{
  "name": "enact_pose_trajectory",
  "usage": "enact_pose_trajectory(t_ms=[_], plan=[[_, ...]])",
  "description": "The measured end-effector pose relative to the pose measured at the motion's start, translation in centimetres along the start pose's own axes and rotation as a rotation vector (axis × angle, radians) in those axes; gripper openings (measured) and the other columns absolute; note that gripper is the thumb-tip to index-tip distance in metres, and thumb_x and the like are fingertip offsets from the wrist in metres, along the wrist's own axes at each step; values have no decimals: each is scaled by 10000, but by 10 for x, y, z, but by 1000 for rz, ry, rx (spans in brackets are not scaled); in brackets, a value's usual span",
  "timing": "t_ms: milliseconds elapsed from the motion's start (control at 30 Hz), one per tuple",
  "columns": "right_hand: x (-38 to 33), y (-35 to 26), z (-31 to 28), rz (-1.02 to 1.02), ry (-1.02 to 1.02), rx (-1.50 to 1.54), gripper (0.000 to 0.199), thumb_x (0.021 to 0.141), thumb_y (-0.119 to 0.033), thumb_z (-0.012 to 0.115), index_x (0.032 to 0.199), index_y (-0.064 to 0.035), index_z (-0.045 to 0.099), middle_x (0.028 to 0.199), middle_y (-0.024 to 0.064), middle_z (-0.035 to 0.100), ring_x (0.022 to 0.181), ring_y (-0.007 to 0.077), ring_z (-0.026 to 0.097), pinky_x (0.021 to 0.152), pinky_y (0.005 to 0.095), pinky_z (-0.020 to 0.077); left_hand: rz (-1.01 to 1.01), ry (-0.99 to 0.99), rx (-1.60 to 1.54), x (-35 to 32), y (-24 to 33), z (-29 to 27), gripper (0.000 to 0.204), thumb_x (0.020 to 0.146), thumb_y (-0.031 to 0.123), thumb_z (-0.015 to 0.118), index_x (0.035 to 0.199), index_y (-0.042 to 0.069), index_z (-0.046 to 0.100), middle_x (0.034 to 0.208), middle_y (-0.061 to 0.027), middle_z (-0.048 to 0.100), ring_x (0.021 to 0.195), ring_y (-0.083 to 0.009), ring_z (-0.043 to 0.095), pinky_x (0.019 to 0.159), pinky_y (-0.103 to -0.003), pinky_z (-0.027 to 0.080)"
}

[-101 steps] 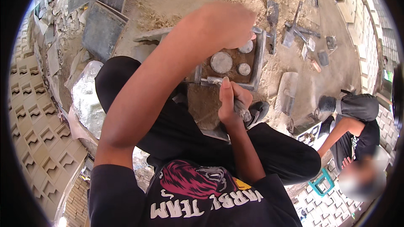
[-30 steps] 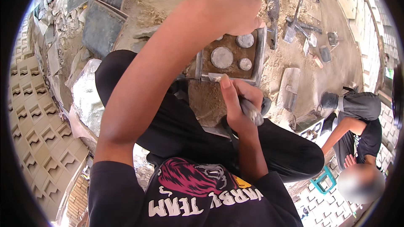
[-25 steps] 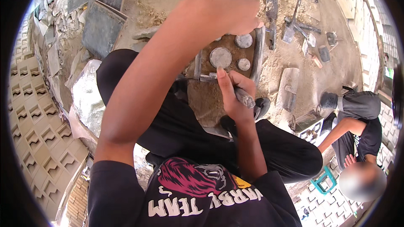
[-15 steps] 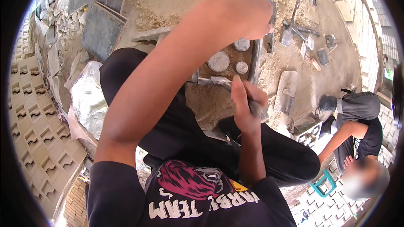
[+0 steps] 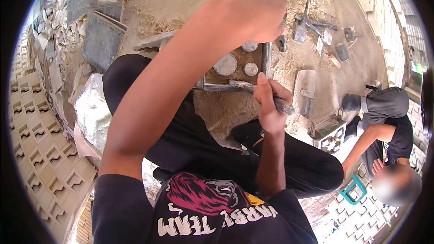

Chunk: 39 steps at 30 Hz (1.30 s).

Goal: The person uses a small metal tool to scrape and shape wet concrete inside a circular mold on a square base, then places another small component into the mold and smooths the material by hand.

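Note:
I squat over a square metal mould (image 5: 267,58) packed with sandy mix. Three round grey cores (image 5: 224,64) stand in it. My left hand (image 5: 253,13) is a closed fist over the mould's far right corner, and what it grips is hidden. My right hand (image 5: 269,104) holds a small trowel (image 5: 238,83) by its handle. The blade lies on the mould's near rim, above a heap of sandy mix (image 5: 221,113) between my knees.
Another person (image 5: 384,117) crouches at the right beside a patterned block mould (image 5: 332,138). A float (image 5: 305,92) and loose metal tools (image 5: 312,18) lie on the sand. Grey slabs (image 5: 101,40), a plastic sheet (image 5: 92,113) and stacked patterned blocks (image 5: 31,144) fill the left.
My right hand has shifted the trowel back and forth near the mould's near edge, and the blade now rests on the rim. My left fist stays over the far corner.

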State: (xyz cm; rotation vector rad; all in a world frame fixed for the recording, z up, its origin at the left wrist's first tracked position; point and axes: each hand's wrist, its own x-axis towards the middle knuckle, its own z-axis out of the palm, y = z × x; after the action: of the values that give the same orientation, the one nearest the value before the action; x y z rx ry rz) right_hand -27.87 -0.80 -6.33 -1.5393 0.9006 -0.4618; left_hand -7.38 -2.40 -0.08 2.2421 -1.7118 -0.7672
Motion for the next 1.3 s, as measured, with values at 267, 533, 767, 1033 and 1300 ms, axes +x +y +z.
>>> enact_pose_trajectory(t_ms=[267,533,767,1033,1300], plan=[[-1,5,-10,-28,58,-28,432,962,-46,513,555,-47,368,534,-23,386,493,52,305,475,257,221,8,7,9,-1,-4,3,427,955,360,549,1224,30,522,902,-180,673,876,-365,656,743,-498,507],[8,14,-31,-86,120,94,419,956,-7,486,567,-64,340,510,-44,311,476,53,249,456,280,198,9,-34,29,2,-9,7,439,950,370,547,1225,27,543,1035,-214,662,980,-382,638,817,-498,500],[0,24,-37,-109,103,39,412,947,-6,474,578,-84,309,508,-29,299,445,64,223,458,288,182,-22,-58,59,1,-4,4,449,945,376,552,1229,28,555,1071,-203,659,1008,-372,633,826,-491,499],[-4,12,-21,-81,121,-82,438,927,-54,562,553,-84,335,519,-50,326,477,40,240,457,271,182,16,-38,27,1,-8,10,449,943,379,553,1225,30,556,1055,-192,661,996,-372,635,825,-491,497],[-8,1,6,-66,61,-6,434,915,-21,610,569,-45,349,535,-67,341,528,20,266,458,255,208,48,1,35,-7,-20,14,403,936,363,569,1144,18,574,1044,-195,662,976,-386,633,808,-489,495]])
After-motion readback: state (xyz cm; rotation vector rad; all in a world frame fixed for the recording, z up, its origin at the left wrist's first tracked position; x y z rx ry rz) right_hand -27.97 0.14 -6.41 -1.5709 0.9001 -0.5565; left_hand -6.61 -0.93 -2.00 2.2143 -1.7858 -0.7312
